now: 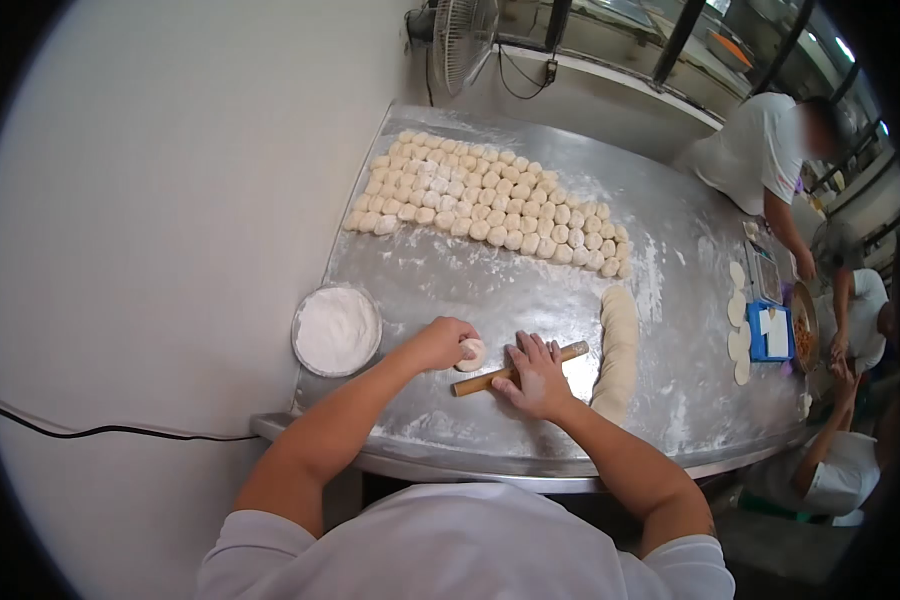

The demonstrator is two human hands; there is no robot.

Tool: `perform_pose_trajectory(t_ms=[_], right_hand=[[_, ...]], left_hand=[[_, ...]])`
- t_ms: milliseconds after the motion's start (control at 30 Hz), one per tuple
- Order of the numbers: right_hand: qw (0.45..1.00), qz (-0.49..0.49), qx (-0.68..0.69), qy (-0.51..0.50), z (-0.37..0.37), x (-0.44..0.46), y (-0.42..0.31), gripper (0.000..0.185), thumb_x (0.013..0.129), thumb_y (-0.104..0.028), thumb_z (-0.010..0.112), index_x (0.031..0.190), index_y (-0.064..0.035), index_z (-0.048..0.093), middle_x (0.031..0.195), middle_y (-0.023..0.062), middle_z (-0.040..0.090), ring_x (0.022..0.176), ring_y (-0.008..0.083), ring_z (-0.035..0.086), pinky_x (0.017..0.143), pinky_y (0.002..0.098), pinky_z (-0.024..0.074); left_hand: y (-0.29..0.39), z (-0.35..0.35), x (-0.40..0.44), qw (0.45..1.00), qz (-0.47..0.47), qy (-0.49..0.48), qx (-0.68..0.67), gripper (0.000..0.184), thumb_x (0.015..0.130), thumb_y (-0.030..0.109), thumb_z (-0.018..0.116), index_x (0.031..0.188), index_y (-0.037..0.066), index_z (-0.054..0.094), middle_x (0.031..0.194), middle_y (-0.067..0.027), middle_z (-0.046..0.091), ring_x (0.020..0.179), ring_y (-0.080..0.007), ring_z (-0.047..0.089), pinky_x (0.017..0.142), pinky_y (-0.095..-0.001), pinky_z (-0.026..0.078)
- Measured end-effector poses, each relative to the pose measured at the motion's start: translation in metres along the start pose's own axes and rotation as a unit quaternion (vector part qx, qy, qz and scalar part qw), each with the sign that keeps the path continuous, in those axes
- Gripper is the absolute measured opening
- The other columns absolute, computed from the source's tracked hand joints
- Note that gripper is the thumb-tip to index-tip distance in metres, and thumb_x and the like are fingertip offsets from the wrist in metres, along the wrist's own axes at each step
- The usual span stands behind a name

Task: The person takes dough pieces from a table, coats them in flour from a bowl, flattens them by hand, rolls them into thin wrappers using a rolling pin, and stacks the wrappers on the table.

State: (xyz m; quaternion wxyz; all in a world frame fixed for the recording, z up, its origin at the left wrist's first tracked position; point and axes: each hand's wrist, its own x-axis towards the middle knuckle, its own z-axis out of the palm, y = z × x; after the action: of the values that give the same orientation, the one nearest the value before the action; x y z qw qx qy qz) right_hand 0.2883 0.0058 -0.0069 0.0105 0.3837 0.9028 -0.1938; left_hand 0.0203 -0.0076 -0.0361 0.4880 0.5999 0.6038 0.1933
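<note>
My left hand (444,343) is closed on the edge of a small round dough wrapper (473,356), which lies on the metal table. Just to the right, my right hand (536,376) rests over a wooden rolling pin (475,383), its fingers across the pin and its thumb on the near side. The pin sits at a slant, its left end close below the wrapper. To the right of my right hand stretches a long thick roll of dough (618,350). Farther back, many small dough pieces (490,200) stand in tight rows.
A round bowl of flour (337,331) stands at the table's left edge. At the right are flat wrappers (738,310), a blue tray (770,333) and a pan of filling (803,325). Co-workers (750,150) stand along that side. A fan (465,45) is at the back wall.
</note>
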Motion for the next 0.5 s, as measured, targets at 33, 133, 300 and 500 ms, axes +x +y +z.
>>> perform_pose_trajectory(t_ms=[33, 133, 300, 500], right_hand=[[1.0, 0.007, -0.012, 0.009, 0.004, 0.003, -0.005, 0.073, 0.101, -0.05, 0.062, 0.157, -0.0048, 0.049, 0.168, 0.0284, 0.035, 0.156, 0.0455, 0.032, 0.125, 0.0656, 0.0222], [0.997, 0.025, -0.06, 0.042, 0.006, 0.032, -0.013, 0.08, 0.103, -0.052, 0.057, 0.165, -0.0044, 0.038, 0.174, 0.0279, 0.025, 0.16, 0.0464, 0.024, 0.128, 0.0665, 0.0165], [0.986, 0.069, -0.054, 0.141, 0.005, 0.134, -0.017, 0.08, 0.104, -0.048, 0.055, 0.165, -0.0009, 0.034, 0.173, 0.0263, 0.028, 0.159, 0.0467, 0.027, 0.127, 0.0666, 0.0178], [0.978, 0.079, 0.001, 0.193, 0.008, 0.135, -0.017, 0.073, 0.104, -0.043, 0.058, 0.16, 0.0004, 0.041, 0.168, 0.0263, 0.037, 0.156, 0.046, 0.032, 0.128, 0.0641, 0.0198]], left_hand=[[0.001, 0.0, -0.003, 1.0, -0.002, -0.002, 0.01, 0.032, 0.089, 0.016, 0.085, 0.118, 0.004, 0.079, 0.11, -0.0205, 0.079, 0.1, -0.0329, 0.076, 0.09, -0.0409, 0.058], [0.006, -0.003, -0.003, 0.996, 0.041, -0.003, 0.078, 0.023, 0.092, 0.015, 0.081, 0.112, 0.004, 0.08, 0.102, -0.0231, 0.078, 0.093, -0.0354, 0.075, 0.086, -0.0428, 0.058], [0.021, -0.016, 0.003, 0.989, -0.015, 0.034, 0.143, 0.024, 0.098, 0.025, 0.073, 0.106, 0.003, 0.079, 0.099, -0.0252, 0.076, 0.094, -0.0444, 0.072, 0.086, -0.0499, 0.056], [0.001, -0.016, 0.016, 0.989, -0.01, 0.097, 0.111, 0.028, 0.103, 0.028, 0.067, 0.104, 0.001, 0.077, 0.097, -0.0241, 0.076, 0.086, -0.043, 0.072, 0.08, -0.0497, 0.057]])
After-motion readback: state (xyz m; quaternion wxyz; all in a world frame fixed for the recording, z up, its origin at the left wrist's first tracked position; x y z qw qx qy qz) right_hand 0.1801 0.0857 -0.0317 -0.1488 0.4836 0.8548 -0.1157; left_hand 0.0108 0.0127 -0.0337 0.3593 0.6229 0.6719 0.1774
